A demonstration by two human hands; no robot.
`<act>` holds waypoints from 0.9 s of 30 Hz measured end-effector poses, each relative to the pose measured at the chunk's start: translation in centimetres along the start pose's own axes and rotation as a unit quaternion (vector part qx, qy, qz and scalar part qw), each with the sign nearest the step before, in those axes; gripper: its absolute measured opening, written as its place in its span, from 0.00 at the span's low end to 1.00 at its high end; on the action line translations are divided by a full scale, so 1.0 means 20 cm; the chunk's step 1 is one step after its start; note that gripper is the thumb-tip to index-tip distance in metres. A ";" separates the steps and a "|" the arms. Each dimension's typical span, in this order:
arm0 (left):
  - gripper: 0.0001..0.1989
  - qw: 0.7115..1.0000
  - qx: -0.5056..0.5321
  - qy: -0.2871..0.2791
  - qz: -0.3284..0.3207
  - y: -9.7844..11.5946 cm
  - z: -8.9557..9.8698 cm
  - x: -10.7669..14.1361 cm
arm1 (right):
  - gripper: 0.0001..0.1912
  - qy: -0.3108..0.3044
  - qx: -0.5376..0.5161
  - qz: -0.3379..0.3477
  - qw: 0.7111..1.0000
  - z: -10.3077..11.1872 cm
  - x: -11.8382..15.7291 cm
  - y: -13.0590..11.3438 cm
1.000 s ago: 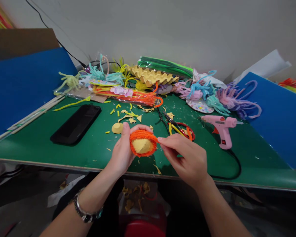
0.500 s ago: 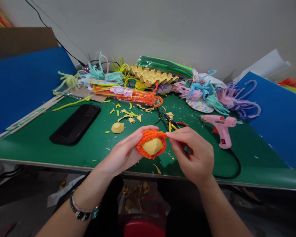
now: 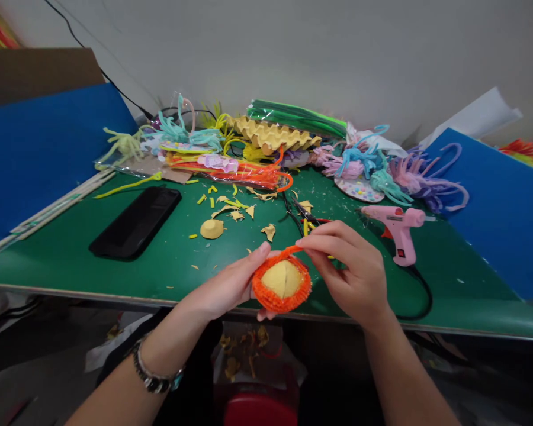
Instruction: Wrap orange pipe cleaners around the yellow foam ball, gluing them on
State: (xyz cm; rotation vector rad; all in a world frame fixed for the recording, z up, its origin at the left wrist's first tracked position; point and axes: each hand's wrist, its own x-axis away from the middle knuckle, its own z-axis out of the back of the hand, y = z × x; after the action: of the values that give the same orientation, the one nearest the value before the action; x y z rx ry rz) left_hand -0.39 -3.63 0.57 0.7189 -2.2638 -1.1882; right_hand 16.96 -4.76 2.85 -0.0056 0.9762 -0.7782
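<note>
In my left hand (image 3: 235,287) rests a yellow egg-carton cup (image 3: 283,278) ringed by an orange fuzzy pipe cleaner (image 3: 278,303), the fingers wrapped behind it. My right hand (image 3: 349,269) pinches the loose end of that orange pipe cleaner between thumb and fingertips, above the cup's upper right. Beyond the right hand lie scissors (image 3: 308,213), partly hidden by it. A pink glue gun (image 3: 397,225) lies on the table to the right of that hand. Another cut carton cup (image 3: 212,229) sits beyond my left hand.
Carton scraps and yellow pipe cleaner bits are strewn over the green table (image 3: 169,254). A black phone (image 3: 135,222) lies at left. Along the back are an egg carton (image 3: 273,135), bagged orange pipe cleaners (image 3: 249,174) and pastel bundles (image 3: 359,160). Blue panels (image 3: 48,142) flank both sides.
The cup has come lower and slightly right, turned so more of its yellow face shows. The loose pipe cleaner end looks longer. A carton scrap behind the hands is now visible.
</note>
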 end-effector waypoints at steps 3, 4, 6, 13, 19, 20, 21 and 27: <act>0.27 0.998 -0.054 0.032 0.015 0.01 0.00 0.01 | 0.08 -0.020 -0.016 0.022 0.999 0.01 0.00 0.00; 0.26 0.996 -0.073 0.046 0.016 0.01 0.00 0.02 | 0.08 -0.026 -0.019 0.027 0.999 0.01 0.01 0.00; 0.25 0.993 -0.095 0.058 0.024 0.01 0.01 0.03 | 0.08 -0.034 -0.018 0.032 0.999 0.01 0.01 0.00; 0.22 0.997 -0.069 0.044 -0.001 -0.01 0.04 0.01 | 0.10 -0.041 -0.027 0.026 0.998 0.01 0.00 -0.01; 0.14 0.996 -0.057 0.056 -0.033 -0.01 0.05 0.00 | 0.09 -0.032 -0.002 0.022 0.999 0.02 0.01 -0.01; 0.13 0.996 -0.046 0.065 -0.043 -0.01 0.05 0.00 | 0.10 -0.032 -0.001 0.020 0.999 0.02 0.01 -0.01; 0.13 0.995 -0.035 0.073 -0.053 -0.01 0.04 0.00 | 0.10 -0.032 -0.001 0.018 0.999 0.02 0.01 -0.01; 0.15 0.992 0.013 0.086 -0.092 0.01 0.03 -0.02 | 0.13 -0.032 -0.004 0.017 0.999 0.01 0.02 -0.01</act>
State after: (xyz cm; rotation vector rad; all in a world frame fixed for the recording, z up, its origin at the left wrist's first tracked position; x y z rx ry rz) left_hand -0.49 -3.02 0.34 1.0180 -2.1093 -1.1322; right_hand 17.17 -5.22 2.77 -0.0206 0.9175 -0.7382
